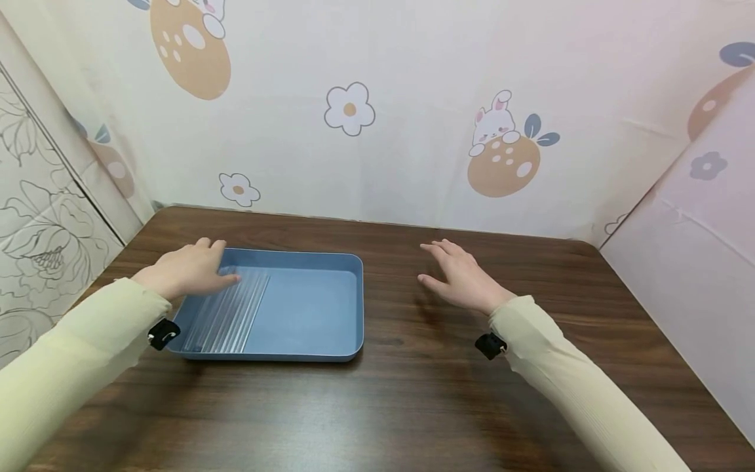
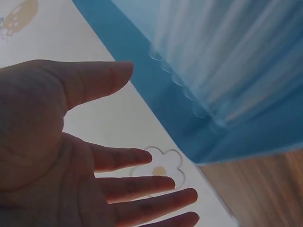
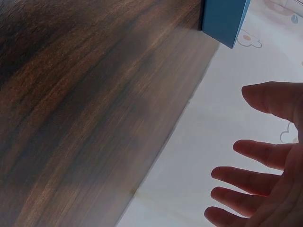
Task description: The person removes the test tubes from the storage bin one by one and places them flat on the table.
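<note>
Sleeves (image 1: 71, 360) flank open tabletop (image 1: 390, 301) between tray rim (image 1: 360, 305) and right hand (image 1: 466, 278).

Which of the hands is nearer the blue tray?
The left hand: in the head view it overlaps the tray; the right hand is apart, over the table.

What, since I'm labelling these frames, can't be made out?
Head: part of the left wall of the blue tray, behind the left hand.
Head: the near edge of the table, cut off below.
Left wrist: the clear rods, blurred and cut off above.
Right wrist: most of the tray, cut off above.
</note>
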`<state>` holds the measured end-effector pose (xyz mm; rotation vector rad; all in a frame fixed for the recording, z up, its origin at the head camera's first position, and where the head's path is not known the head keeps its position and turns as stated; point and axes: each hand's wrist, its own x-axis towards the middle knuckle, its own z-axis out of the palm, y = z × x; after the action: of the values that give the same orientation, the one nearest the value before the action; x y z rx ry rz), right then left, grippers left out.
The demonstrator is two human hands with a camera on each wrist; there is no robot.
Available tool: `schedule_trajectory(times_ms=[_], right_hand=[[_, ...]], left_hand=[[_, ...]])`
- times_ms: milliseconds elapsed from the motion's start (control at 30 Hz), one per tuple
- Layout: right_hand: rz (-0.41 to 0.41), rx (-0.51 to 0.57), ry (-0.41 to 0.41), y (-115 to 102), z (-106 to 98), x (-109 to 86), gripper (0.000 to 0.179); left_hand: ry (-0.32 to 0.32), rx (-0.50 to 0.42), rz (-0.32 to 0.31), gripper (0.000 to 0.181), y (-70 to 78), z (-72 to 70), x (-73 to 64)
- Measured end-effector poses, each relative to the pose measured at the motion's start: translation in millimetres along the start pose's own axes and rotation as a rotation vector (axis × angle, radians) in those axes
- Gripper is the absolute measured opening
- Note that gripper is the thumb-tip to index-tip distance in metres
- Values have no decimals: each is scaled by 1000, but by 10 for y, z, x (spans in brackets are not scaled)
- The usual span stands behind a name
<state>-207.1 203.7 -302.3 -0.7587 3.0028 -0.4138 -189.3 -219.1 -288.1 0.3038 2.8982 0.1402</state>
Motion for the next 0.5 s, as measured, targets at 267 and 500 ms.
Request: schedule_trajectory(times_ms=[267,500], right_hand=[[-7,9,-15,17,31,-2,61],[-9,4,-29,28,63,4,61]], left_hand=[[-41,-1,-32,81,-151,36,-40],[-119,-36,-45,87,-277,76,-59]])
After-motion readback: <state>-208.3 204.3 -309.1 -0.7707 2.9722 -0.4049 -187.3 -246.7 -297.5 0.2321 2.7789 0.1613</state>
